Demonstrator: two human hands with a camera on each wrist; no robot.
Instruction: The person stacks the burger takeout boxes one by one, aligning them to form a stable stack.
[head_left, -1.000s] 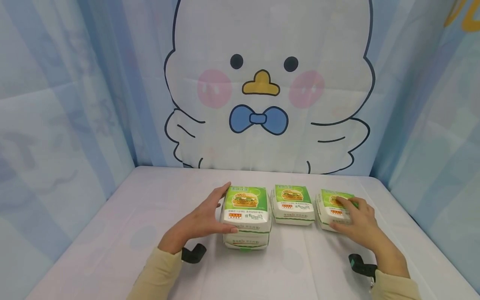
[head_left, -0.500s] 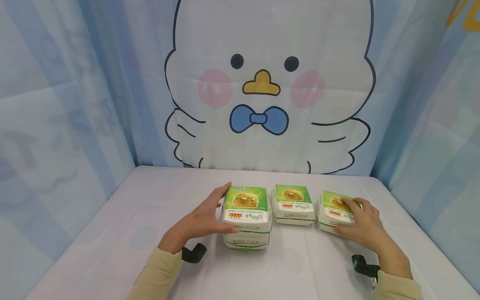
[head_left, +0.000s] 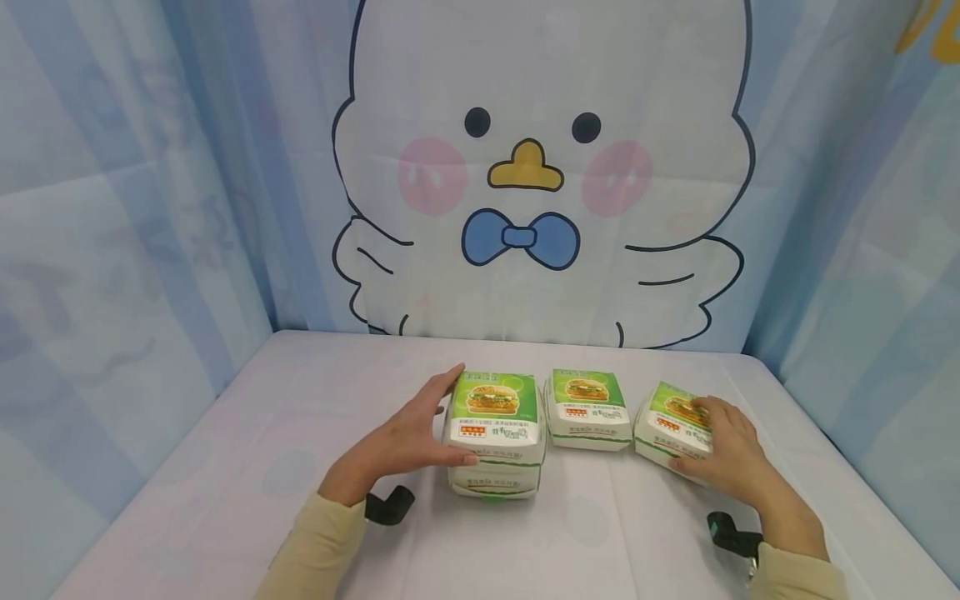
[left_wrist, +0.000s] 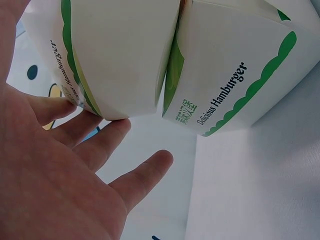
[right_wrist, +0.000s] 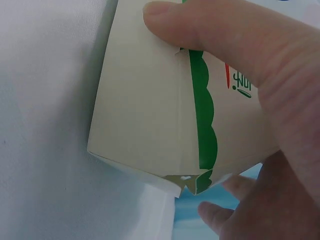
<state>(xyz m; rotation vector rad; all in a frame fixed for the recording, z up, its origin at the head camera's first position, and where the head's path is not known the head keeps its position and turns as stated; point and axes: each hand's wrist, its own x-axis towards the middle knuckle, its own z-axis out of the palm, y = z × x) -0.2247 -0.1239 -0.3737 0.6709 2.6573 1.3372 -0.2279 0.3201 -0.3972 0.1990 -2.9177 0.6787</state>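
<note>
Four burger boxes are laid out on the white table [head_left: 585, 542], with 12 o'clock taken as the side toward the printed cloth [head_left: 540, 304]. Near the middle, an upper box [head_left: 495, 417] is stacked on a lower box [head_left: 495, 482]. A middle box [head_left: 587, 408] is placed just beside this stack, at about 2 o'clock from it, and an outer box [head_left: 675, 421] is found beyond, at 3 o'clock. The upper box is grasped from 9 o'clock by the left hand [head_left: 397, 437], the thumb being pressed to its near face and fingers to its far side; the little finger is held apart from both stacked boxes. The outer box is grasped from 4 o'clock by the right hand [head_left: 731, 454], and is turned askew to the middle box. Whether it is lifted clear of the table cannot be told.

The step in hand is judged to be the handling of the outer box while the stack is steadied, probably as part of building another stack. For the next move, a light, even grip seems to be called for, with the outer box squared up and, if stacked, raised toward 9 o'clock over the middle box.
</note>
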